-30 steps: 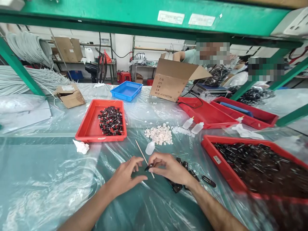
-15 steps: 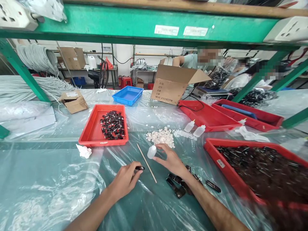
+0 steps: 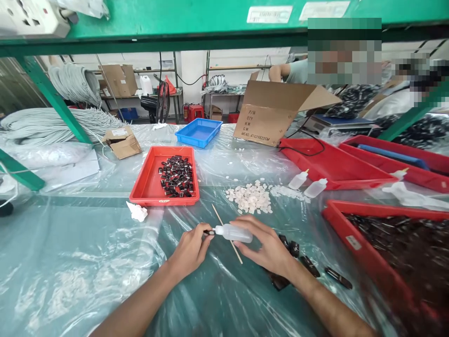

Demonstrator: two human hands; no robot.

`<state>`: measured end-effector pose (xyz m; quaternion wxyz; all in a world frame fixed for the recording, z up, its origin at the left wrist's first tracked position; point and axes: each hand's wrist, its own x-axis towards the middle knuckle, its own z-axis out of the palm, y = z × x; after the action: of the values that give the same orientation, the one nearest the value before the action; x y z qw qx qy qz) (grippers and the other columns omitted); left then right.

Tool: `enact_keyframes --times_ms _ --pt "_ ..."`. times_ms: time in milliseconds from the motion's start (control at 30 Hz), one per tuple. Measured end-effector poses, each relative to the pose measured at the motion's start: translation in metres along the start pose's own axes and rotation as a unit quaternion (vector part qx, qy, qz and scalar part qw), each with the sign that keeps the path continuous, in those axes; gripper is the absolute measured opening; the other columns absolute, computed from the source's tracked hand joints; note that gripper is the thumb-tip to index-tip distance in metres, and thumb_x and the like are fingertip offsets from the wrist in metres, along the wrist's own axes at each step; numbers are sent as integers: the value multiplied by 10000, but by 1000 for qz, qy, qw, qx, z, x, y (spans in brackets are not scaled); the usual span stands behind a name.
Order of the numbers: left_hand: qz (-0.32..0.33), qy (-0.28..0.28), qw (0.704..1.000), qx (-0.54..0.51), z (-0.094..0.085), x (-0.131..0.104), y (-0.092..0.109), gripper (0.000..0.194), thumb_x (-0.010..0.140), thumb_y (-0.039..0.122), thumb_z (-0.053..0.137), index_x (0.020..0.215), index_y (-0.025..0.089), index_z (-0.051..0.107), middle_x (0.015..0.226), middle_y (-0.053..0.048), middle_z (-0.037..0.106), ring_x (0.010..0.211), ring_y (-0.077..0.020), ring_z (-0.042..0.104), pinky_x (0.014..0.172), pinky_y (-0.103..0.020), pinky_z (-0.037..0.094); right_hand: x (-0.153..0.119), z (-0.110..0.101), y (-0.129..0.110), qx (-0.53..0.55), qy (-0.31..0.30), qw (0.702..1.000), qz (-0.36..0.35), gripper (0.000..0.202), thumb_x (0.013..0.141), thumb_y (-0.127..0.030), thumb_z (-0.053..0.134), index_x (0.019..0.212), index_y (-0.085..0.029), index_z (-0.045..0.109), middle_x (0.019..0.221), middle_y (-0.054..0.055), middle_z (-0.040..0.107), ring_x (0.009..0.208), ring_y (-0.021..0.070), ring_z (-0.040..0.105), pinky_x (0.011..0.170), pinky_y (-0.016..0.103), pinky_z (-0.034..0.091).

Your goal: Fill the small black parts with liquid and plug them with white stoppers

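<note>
My left hand (image 3: 189, 248) pinches a small black plastic piece (image 3: 209, 232), most of it hidden by the fingers; a pale spot shows on its end. In my right hand (image 3: 268, 243) is a translucent squeeze bottle (image 3: 236, 232), lying on its side with its nozzle pointed left at the black piece. Whether the tip touches it I cannot tell. A thin wooden stick (image 3: 217, 213) lies on the plastic sheet, passing beneath the bottle. Several loose black pieces (image 3: 309, 266) lie beside and partly under my right forearm. Beyond the hands spreads a pile of small white pieces (image 3: 250, 197).
A red tray (image 3: 143, 187) with black pieces stands left, a blue tray (image 3: 199, 133) behind it. Two more squeeze bottles (image 3: 315, 188) lie near a red tray (image 3: 351, 180). At right sits a big red tray (image 3: 338, 220) full of dark parts. A person (image 3: 296, 70) is behind the carton (image 3: 261, 117).
My right hand has tipped the bottle from near upright to sideways and brought its nozzle to the black piece in my left hand. The view has shifted, so the scene sits farther right.
</note>
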<state>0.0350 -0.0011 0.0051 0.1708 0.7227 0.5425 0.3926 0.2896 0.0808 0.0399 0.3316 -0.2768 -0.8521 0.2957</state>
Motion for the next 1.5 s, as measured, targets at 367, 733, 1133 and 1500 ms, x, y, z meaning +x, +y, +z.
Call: enact_keyframes --times_ms 367,733,1133,1500 --pt "24 -8 1000 5 -3 2 3 111 1109 263 455 1163 280 551 933 -28 734 604 -178 652 605 -317 489 -8 -1 -12 -47 39 997 -55 613 976 -262 712 1505 -539 575 1254 60 763 1101 319 805 920 460 705" --pt "54 -13 997 49 -4 2 3 154 1101 205 410 1137 280 540 937 -15 698 707 -194 661 654 -326 549 -15 5 -19 -59 85 984 -146 536 970 -154 698 1456 -371 632 1192 86 772 991 262 816 846 359 726" --pt "59 -26 997 47 -3 2 0 137 1115 202 419 1181 289 503 999 -23 703 778 -192 704 707 -319 572 -10 0 -27 -104 92 973 -182 583 961 -107 685 1492 -331 595 1126 108 795 908 269 816 784 427 741" --pt "44 -30 998 23 -4 1 7 108 1084 207 481 1161 275 510 996 -23 713 611 -150 621 623 -303 515 -13 3 -30 -120 98 976 -156 673 916 -106 710 1520 -370 574 1133 99 787 938 275 811 812 419 713"
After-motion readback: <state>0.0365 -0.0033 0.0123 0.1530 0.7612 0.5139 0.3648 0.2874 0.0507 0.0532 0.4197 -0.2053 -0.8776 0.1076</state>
